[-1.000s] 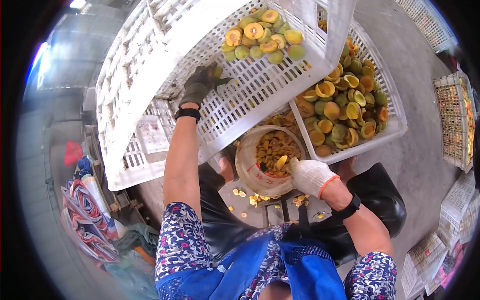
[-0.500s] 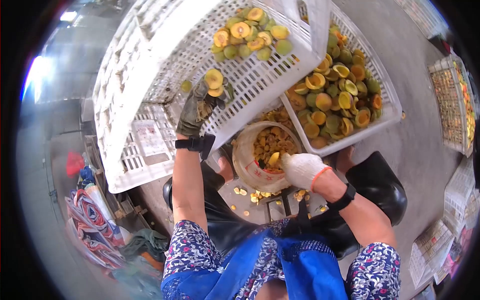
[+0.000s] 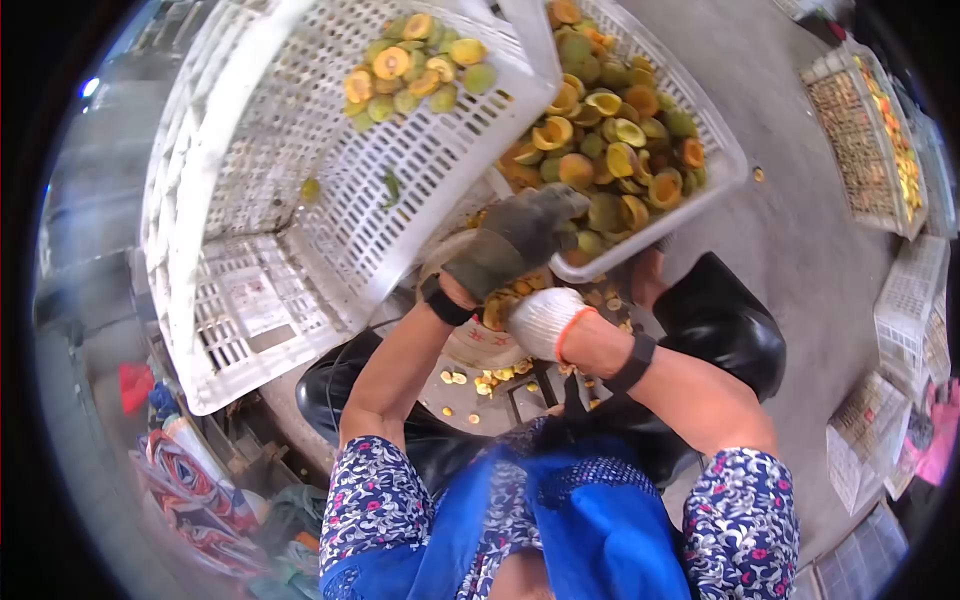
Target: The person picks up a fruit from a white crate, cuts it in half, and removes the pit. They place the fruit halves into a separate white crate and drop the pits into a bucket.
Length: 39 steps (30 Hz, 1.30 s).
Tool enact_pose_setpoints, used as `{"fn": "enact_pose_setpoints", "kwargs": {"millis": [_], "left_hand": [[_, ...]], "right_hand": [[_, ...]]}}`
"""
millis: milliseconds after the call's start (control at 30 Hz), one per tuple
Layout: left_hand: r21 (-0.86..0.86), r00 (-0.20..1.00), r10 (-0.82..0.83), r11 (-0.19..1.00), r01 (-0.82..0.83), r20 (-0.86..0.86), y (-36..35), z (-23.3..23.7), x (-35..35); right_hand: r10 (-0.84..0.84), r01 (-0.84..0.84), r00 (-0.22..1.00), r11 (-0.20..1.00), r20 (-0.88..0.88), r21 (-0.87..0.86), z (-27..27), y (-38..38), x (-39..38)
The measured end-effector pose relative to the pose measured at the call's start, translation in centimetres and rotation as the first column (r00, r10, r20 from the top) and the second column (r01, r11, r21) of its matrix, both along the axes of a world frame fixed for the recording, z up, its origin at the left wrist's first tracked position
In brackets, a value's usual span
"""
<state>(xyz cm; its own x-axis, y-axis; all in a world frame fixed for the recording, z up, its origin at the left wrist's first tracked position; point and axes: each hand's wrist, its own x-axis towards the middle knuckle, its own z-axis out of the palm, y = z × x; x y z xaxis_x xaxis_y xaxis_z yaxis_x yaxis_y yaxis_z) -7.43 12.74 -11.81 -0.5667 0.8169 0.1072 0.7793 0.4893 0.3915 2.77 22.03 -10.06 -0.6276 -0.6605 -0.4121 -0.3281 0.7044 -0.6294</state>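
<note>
My left hand [image 3: 513, 243], in a dark grey glove, stretches over the bucket to the near-left corner of a white crate [image 3: 728, 165] of hollowed, green-skinned fruit halves [image 3: 620, 135]. Motion blurs its fingers, and I cannot tell what they hold. In a white knit glove, my right hand [image 3: 548, 322] is closed above the bucket [image 3: 475, 345], its fingertips turned down and partly hidden beside yellow-orange pieces [image 3: 500, 308]. Left of the bucket, a large white slatted basket [image 3: 250, 190] lies tipped, holding a pile of halved fruit [image 3: 410, 65] with orange flesh and some stones showing.
A green leaf [image 3: 390, 188] and a single fruit [image 3: 310, 190] lie in the tipped basket. Yellow scraps [image 3: 490, 380] litter the floor by the bucket. Another full crate [image 3: 865, 140] stands far right, with newspaper sheets [image 3: 865, 430] nearer. Bundled striped sheeting [image 3: 190, 480] lies at left.
My left hand has swung right from the tipped basket, where it held halved fruit, to the crate's corner. My right hand stays over the bucket. The view has shifted to the right.
</note>
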Motion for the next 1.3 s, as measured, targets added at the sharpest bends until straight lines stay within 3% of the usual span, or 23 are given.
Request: {"fn": "enact_pose_setpoints", "kwargs": {"millis": [33, 67, 133, 167, 200, 233, 300, 367, 467, 567, 667, 700, 733, 767, 800, 833, 867, 900, 933, 1033, 1100, 1200, 1300], "left_hand": [[0.143, 0.989, 0.141, 0.979, -0.147, 0.054, -1.2, 0.9, -0.9], [0.082, 0.885, 0.349, 0.917, -0.39, 0.309, -2.9, 2.0, -2.0], [0.194, 0.86, 0.511, 0.844, -0.499, -0.012, -9.1, 0.6, -5.9], [0.362, 0.757, 0.648, 0.688, -0.629, 0.085, -12.3, 0.2, -7.3], [0.376, 0.625, 0.78, 0.588, -0.716, -0.029, -16.1, -0.8, -9.6], [0.424, 0.536, 0.824, 0.559, -0.713, -0.185, -19.1, -0.4, -10.9], [0.504, 0.407, 0.886, 0.461, -0.731, -0.221, -26.0, -3.3, -12.9], [0.071, 0.375, 0.804, 0.454, -0.888, -0.462, -44.1, -16.0, -21.1], [-0.013, 0.341, 0.903, 0.35, -0.937, -0.26, -40.5, -14.6, -19.6], [0.001, 0.17, 0.968, 0.173, -0.985, -0.183, -30.2, -6.1, -15.2], [-0.011, 0.273, 0.951, 0.275, -0.961, -0.147, -30.1, -5.9, -14.1], [0.016, 0.329, 0.938, 0.333, -0.943, -0.11, -29.7, -5.4, -13.7], [0.175, 0.453, 0.858, 0.498, -0.849, -0.242, -30.4, -6.7, -13.7], [0.399, 0.616, 0.777, 0.528, -0.749, 0.129, -26.5, -3.1, -11.2], [0.366, 0.485, 0.56, 0.319, -0.874, 0.671, -22.9, 1.0, -8.8], [0.509, 0.632, 0.31, 0.393, -0.766, 0.71, -21.8, 1.6, -7.2], [0.486, 0.457, -0.185, 0.162, -0.859, 0.87, -19.1, 3.9, -5.3], [0.516, 0.446, -0.324, 0.174, -0.839, 0.834, -18.7, 3.3, -4.4], [0.441, 0.365, -0.394, 0.121, -0.889, 0.844, -17.2, 4.2, -3.3], [0.507, 0.364, -0.49, 0.196, -0.839, 0.792, -15.4, 4.9, -1.1], [0.501, 0.367, -0.464, 0.206, -0.841, 0.806, -13.8, 5.9, 0.3], [0.49, 0.366, -0.427, 0.226, -0.842, 0.827, -11.5, 5.7, 1.7], [0.466, 0.362, -0.392, 0.21, -0.86, 0.845, -9.0, 5.6, 2.9]], "right_hand": [[0.015, -0.015, 1.0, 0.999, 0.0, 0.039, 0.8, -0.3, -0.2], [-0.131, 0.131, 0.991, 0.991, -0.021, 0.004, -0.2, -0.7, 0.4], [-0.12, 0.119, 0.991, 0.993, -0.06, -0.021, 0.0, -0.6, 0.6], [-0.139, 0.138, 0.988, 0.99, -0.074, -0.022, 0.0, -0.6, 0.5], [-0.134, 0.133, 0.988, 0.991, -0.079, -0.029, 0.0, -0.7, 0.1], [-0.145, 0.139, 0.982, 0.989, -0.118, -0.056, -0.1, -0.7, 0.0], [-0.13, 0.124, 0.984, 0.991, -0.122, -0.054, -0.2, -0.5, 0.2], [-0.168, 0.16, 0.977, 0.985, -0.129, -0.068, -1.0, -0.6, 0.4], [-0.154, 0.153, 0.988, 0.988, 0.033, 0.01, 0.3, -0.7, -0.4], [-0.073, 0.112, 0.955, 0.986, 0.286, -0.121, 3.2, -0.7, -2.0], [0.208, -0.229, 0.929, 0.973, 0.306, 0.035, 0.2, -1.5, -0.7], [0.207, -0.227, 0.933, 0.973, 0.294, 0.034, -0.2, -1.2, -0.4], [0.102, -0.147, 0.94, 0.982, 0.325, 0.117, -0.6, -1.2, -0.6], [0.007, -0.078, 0.938, 0.978, 0.346, 0.192, -0.7, -1.4, -1.0], [-0.045, 0.006, 0.953, 0.992, 0.3, 0.129, 0.3, -1.2, -1.6], [-0.076, 0.082, 0.975, 0.997, 0.21, -0.017, 0.7, -1.2, -1.8], [-0.056, 0.081, 0.979, 0.989, 0.197, -0.123, 1.0, -1.0, -1.9], [-0.046, 0.087, 0.982, 0.971, 0.185, -0.221, 1.3, -0.9, -2.1], [-0.043, 0.083, 0.983, 0.971, 0.178, -0.225, 1.1, -1.0, -2.4], [-0.045, 0.056, 0.998, 0.974, 0.052, -0.22, 0.6, -0.9, -3.4], [-0.476, 0.37, 0.877, 0.755, -0.064, -0.541, 1.6, -0.5, -4.1], [-0.556, 0.297, 0.808, 0.67, -0.194, -0.681, 2.8, -0.2, -4.5], [-0.581, 0.228, 0.74, 0.691, -0.34, -0.686, 2.9, -0.6, -3.7]]}}
